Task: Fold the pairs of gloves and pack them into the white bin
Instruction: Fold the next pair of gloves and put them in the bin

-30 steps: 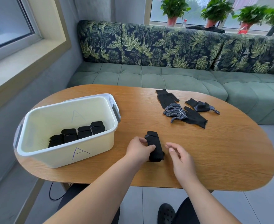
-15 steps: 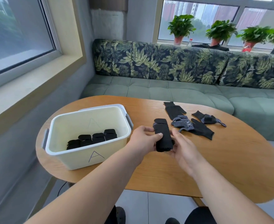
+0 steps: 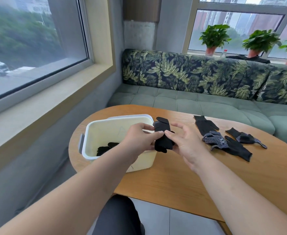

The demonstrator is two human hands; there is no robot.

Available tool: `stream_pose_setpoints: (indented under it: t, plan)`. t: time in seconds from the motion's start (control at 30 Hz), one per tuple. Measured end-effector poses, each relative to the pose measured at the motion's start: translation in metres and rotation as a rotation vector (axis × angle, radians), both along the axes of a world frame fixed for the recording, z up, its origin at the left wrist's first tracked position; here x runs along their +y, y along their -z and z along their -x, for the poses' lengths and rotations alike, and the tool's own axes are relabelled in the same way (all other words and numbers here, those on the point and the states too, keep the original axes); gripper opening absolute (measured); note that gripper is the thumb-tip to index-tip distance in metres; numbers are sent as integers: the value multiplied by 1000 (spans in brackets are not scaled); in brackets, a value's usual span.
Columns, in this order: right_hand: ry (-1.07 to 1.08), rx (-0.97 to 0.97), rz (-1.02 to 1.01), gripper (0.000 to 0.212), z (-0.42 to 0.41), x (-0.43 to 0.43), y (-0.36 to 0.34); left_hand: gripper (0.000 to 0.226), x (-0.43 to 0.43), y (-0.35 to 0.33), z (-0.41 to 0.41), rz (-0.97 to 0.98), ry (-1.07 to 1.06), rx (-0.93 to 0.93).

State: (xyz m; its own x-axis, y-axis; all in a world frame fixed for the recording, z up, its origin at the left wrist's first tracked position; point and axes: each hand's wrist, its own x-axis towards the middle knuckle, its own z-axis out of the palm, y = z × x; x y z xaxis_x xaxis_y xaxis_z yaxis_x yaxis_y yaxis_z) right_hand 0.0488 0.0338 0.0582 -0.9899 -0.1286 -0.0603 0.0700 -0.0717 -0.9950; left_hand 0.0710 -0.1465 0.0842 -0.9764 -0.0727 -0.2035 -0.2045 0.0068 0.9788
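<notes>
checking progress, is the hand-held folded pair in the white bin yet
No, the left hand grips the folded pair beside the white bin, the right hand touching it.

Oval wooden worktop (image 3: 173, 180) in corner nook. Green tufted sofa (image 3: 207, 106) beyond far edge — backrest (image 3: 190, 73) in dark leaf print. Large window (image 3: 29, 39) at left over deep pale sill (image 3: 46, 99); second window (image 3: 241, 22) behind sofa, potted plants (image 3: 214, 38) on its ledge. Grey wall (image 3: 37, 167) below sill, grey tiled floor (image 3: 173, 223). Soft daylight.

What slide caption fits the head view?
Left hand grips a folded black glove pair, right hand touching it, by the white bin; loose gloves lie on the table.
</notes>
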Motion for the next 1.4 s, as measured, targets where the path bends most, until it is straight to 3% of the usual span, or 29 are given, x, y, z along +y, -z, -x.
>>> stream_pose_setpoints:
  t: [0.23, 0.37, 0.47, 0.63, 0.77, 1.0, 1.13, 1.3, 1.4]
  plan:
    - [-121, -47, -73, 23, 16, -64, -9, 21, -69, -7, -2, 104, 3, -6]
    - [-161, -99, -122, 22, 26, -92, -7, 17, -110, -4, 2, 260, -60, 10]
    - [-179, -93, -195, 22, 33, -109, -4, 16, -141, 7, 8, 428, -165, 87]
    - [-208, -50, -413, 23, 45, -131, 11, 28, -171, 30, 16, 873, -300, 258]
    - [-250, 22, -650, 26, 49, -149, 18, 37, -182, 50, 24, 1047, -313, 293]
    - [-455, 10, -960, 42, 49, -186, 19, 43, -181, 67, 26, 1022, -319, 276]
    - [-508, -23, -953, 45, 52, -205, 23, 40, -179, 64, 24, 1001, -331, 274]
    - [-563, -141, -801, 47, 51, -219, 31, 37, -179, 67, 27, 990, -372, 258]
    - [-648, -126, -913, 49, 51, -221, 36, 37, -179, 69, 27, 976, -388, 262]
